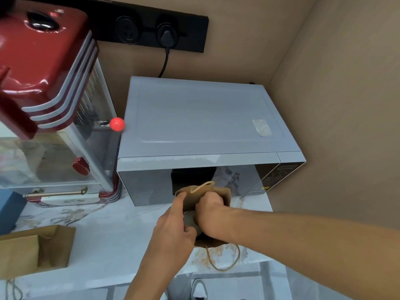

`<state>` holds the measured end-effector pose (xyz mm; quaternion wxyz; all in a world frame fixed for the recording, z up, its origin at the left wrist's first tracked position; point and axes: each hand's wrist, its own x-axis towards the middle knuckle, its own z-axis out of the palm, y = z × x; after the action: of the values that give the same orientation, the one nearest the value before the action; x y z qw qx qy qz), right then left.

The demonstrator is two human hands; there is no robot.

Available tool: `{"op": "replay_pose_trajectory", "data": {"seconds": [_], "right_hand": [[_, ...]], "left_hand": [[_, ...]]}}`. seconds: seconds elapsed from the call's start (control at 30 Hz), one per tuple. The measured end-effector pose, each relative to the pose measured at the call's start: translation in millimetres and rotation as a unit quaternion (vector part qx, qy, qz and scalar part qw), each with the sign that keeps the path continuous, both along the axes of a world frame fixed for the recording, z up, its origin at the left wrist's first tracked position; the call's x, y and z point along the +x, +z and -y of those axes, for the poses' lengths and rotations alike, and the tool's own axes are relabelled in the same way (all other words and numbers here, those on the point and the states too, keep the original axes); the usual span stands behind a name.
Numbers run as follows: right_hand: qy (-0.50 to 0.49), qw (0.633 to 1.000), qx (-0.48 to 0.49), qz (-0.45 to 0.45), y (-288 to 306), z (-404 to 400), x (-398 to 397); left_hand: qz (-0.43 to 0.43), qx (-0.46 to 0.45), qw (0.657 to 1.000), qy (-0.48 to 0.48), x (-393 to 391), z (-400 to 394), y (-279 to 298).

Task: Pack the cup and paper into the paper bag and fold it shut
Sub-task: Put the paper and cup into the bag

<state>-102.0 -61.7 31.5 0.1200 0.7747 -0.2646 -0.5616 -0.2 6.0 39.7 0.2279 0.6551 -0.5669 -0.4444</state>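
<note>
Here, the paper bag (204,194) stands upright on the marble-patterned counter (112,234), just in front of the microwave (201,126) door, its mouth facing up toward the camera. The far wall of the bag rises above both hands, with one cord handle (202,186) looped over its top edge; a second cord handle (224,259) hangs from the near edge and lies on the counter. The right hand (208,215) reaches in from the right, fist curled and sunk into the bag's mouth; what it grasps inside, if anything, cannot be told. The left hand (173,228) comes up from below, forefinger extended along the bag's left edge and the remaining fingers bent at the rim; whether they pinch the paper cannot be told. Between the two hands a pale grey rounded surface (189,217) shows within the bag, too obscured to identify as cup or paper.

To the left of the microwave stands a red-topped popcorn machine (47,100) with a red ball knob (116,124). A second brown paper bag (32,250) lies open at the counter's lower left. On the wall behind, a black socket strip (151,29) carries one plug (167,36) and cable. A shoe (199,289) shows on the floor at the bottom edge.
</note>
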Motion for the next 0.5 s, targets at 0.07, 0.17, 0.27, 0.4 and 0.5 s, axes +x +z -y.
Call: {"op": "replay_pose_trajectory", "data": {"seconds": [0.07, 0.17, 0.27, 0.4, 0.5], "right_hand": [[-0.078, 0.996, 0.013, 0.049, 34.1, 6.2, 0.4], [-0.140, 0.986, 0.020, 0.093, 82.4, 16.3, -5.0], [-0.123, 0.986, 0.057, 0.099, 97.9, 22.4, -5.3], [-0.133, 0.982, 0.101, 0.088, 67.8, 19.0, 2.2], [-0.183, 0.967, 0.110, 0.142, 38.5, 17.0, 3.4]], "left_hand": [[-0.013, -0.015, 1.000, -0.009, 0.7, 2.3, 2.2], [-0.020, -0.049, 0.999, -0.012, 2.6, 6.1, 2.7], [-0.031, -0.074, 0.997, -0.009, 3.5, 7.3, 1.5], [-0.040, -0.086, 0.995, -0.014, 3.9, 6.3, -1.6], [-0.044, -0.089, 0.995, -0.016, 5.3, 5.9, -5.1]]}}
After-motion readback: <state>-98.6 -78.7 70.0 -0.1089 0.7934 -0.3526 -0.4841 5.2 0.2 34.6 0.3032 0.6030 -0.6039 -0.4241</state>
